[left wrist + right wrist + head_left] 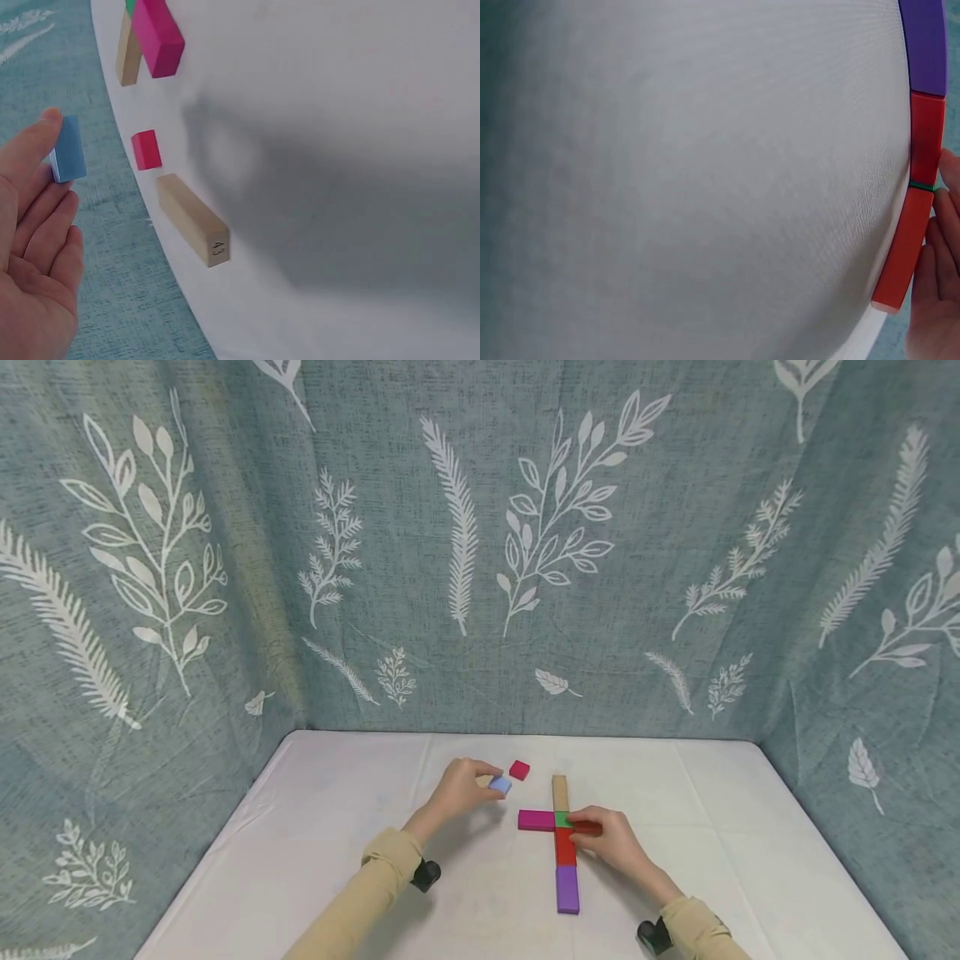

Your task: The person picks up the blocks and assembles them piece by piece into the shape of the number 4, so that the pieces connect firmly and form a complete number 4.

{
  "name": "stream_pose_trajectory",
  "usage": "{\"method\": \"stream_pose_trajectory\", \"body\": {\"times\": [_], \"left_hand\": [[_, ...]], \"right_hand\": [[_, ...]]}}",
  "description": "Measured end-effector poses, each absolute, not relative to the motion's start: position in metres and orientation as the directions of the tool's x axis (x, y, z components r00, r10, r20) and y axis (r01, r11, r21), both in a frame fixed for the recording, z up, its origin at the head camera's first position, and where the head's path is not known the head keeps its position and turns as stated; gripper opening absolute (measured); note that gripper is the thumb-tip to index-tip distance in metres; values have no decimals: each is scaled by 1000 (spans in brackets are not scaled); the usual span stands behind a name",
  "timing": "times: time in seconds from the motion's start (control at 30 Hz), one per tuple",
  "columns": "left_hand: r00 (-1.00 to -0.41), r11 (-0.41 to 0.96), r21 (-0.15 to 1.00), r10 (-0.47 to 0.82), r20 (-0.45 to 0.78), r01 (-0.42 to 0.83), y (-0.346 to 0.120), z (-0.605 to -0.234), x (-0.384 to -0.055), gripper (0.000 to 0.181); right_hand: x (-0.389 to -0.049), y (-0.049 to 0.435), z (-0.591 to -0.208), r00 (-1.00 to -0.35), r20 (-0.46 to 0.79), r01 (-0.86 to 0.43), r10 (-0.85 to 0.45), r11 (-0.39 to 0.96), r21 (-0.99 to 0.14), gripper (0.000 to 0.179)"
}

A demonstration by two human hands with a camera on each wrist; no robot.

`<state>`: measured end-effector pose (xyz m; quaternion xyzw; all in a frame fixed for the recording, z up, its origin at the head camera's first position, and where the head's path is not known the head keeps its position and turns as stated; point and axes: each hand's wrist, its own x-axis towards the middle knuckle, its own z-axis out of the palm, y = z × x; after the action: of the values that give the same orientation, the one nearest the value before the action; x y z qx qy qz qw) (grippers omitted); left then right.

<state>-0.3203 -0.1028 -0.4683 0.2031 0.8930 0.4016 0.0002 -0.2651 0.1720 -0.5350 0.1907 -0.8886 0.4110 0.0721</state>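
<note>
In the head view my left hand pinches a small light blue block between thumb and fingertips, above the table. The left wrist view has the same blue block at the left hand's fingertips. My right hand has its thumb and fingers about an orange-red block at a cross of flat blocks. That cross holds a green block, a magenta block, a plain wooden block, a red block and a purple block.
A small crimson block lies beyond the left hand. Near it, in the left wrist view, is a loose wooden block marked 43. White cloth covers the table; patterned curtains hang behind and at both sides.
</note>
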Motion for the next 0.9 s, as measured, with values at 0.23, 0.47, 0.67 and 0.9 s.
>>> {"method": "stream_pose_trajectory", "body": {"times": [0.23, 0.47, 0.67, 0.9], "left_hand": [[-903, 594, 695, 379, 204, 406, -99, -458, -325, 34], [-892, 600, 677, 402, 206, 427, -95, -458, -328, 35], [-895, 614, 674, 413, 170, 411, -92, -465, -326, 36], [-893, 616, 670, 418, 168, 414, -90, -476, -324, 34]], "right_hand": [[-266, 172, -534, -939, 224, -341, -262, 616, -710, 28], [-266, 173, -534, -935, 238, -353, -264, 614, -706, 28], [-265, 173, -533, -934, 238, -354, -266, 608, -711, 28], [-265, 173, -532, -936, 224, -345, -270, 594, -727, 28]]}}
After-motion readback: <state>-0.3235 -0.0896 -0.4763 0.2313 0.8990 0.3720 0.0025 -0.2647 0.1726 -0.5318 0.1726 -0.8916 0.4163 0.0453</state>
